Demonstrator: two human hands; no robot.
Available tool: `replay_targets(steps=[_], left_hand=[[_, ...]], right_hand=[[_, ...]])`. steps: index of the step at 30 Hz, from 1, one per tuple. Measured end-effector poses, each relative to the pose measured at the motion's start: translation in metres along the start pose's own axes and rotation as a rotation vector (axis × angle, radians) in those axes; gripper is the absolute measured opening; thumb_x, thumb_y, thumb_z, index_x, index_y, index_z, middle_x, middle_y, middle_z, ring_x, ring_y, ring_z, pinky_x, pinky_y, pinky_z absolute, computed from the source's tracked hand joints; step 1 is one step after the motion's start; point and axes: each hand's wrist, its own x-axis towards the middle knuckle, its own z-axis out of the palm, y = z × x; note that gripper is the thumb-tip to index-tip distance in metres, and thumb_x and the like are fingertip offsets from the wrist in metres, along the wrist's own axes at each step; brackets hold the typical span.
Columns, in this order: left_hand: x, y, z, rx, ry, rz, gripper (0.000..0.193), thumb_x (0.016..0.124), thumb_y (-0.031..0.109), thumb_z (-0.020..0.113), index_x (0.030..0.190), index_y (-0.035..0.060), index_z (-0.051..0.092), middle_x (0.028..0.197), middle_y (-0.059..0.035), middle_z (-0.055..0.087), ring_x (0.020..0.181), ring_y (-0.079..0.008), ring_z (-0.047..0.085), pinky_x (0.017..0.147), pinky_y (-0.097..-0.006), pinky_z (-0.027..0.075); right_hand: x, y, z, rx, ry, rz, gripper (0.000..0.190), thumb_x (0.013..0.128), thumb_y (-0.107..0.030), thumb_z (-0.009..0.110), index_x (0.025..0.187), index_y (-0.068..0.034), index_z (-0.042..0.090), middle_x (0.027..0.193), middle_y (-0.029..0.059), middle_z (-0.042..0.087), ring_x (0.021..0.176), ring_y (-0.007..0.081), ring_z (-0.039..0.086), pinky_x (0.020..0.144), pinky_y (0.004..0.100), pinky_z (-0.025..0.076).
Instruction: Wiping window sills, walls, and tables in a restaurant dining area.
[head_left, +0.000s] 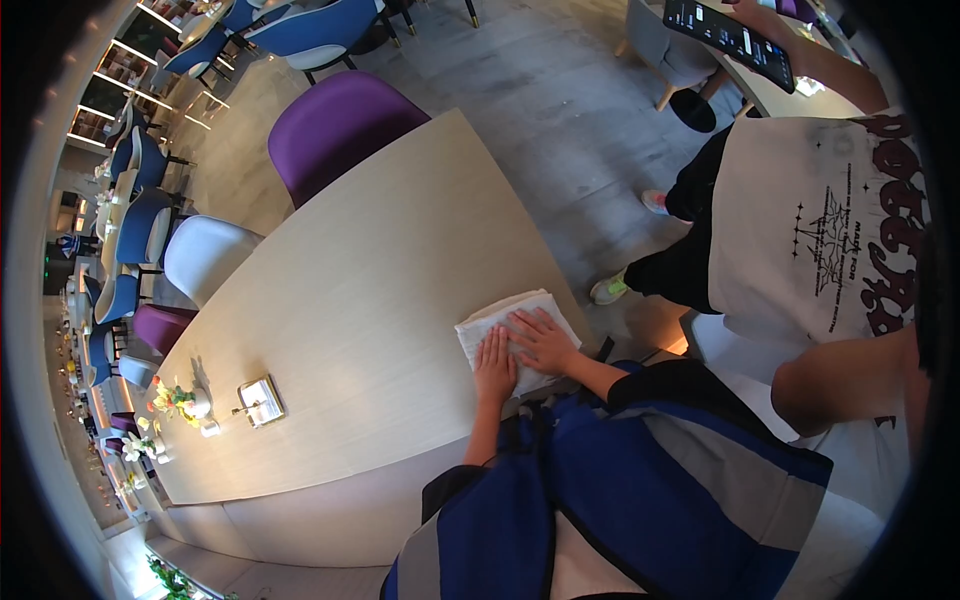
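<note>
A folded white cloth lies at the near right end of the long beige table, close to its edge. My left hand rests flat on the cloth, its fingers stretched out side by side. Just to the right, my right hand also lies palm down on it, fingers spread. Neither hand is curled around the cloth. Part of the cloth is hidden under both hands.
A small tray holding white paper and a flower vase stand farther along the table. Purple and white chairs line its far side. At right stands another person holding a phone.
</note>
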Motion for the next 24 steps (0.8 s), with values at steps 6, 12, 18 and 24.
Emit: replay_targets(steps=[6,12,18,24], left_hand=[[0.002,0.0,0.003,0.017,0.038,-0.019,0.062,0.095,0.025,0.048,0.153,0.0055,0.035,0.159,-0.0112,0.037,0.148,-0.0231,0.033,0.121,-0.0431,0.024],[0.012,0.001,-0.001,0.036,0.039,-0.013,0.063,0.096,0.025,0.047,0.153,0.0027,0.033,0.159,-0.0146,0.036,0.148,-0.0274,0.032,0.122,-0.0455,0.021],[0.004,0.008,-0.007,0.002,-0.006,0.018,0.062,0.096,0.027,0.047,0.151,0.0008,0.036,0.157,-0.0177,0.038,0.148,-0.0305,0.032,0.121,-0.0475,0.02],[-0.014,0.011,-0.002,0.054,0.119,-0.033,0.063,0.093,0.025,0.051,0.15,0.0023,0.038,0.156,-0.0159,0.039,0.148,-0.0279,0.032,0.121,-0.0486,0.022]], right_hand=[[0.002,-0.001,0.0,-0.004,-0.003,0.008,0.064,0.091,-0.038,0.058,0.149,-0.016,0.043,0.159,0.01,0.035,0.149,0.0263,0.028,0.121,0.0518,0.019],[0.006,0.012,0.006,0.045,0.033,-0.021,0.064,0.092,-0.041,0.058,0.149,-0.016,0.043,0.158,0.0108,0.037,0.148,0.0284,0.03,0.121,0.0539,0.019],[-0.012,0.013,0.02,0.036,0.043,-0.033,0.064,0.093,-0.043,0.058,0.15,-0.016,0.043,0.158,0.0119,0.036,0.148,0.031,0.03,0.119,0.0559,0.02],[-0.008,-0.004,-0.006,0.065,0.012,-0.092,0.058,0.095,-0.04,0.056,0.147,-0.014,0.047,0.159,0.0116,0.036,0.148,0.0268,0.03,0.12,0.0511,0.021]])
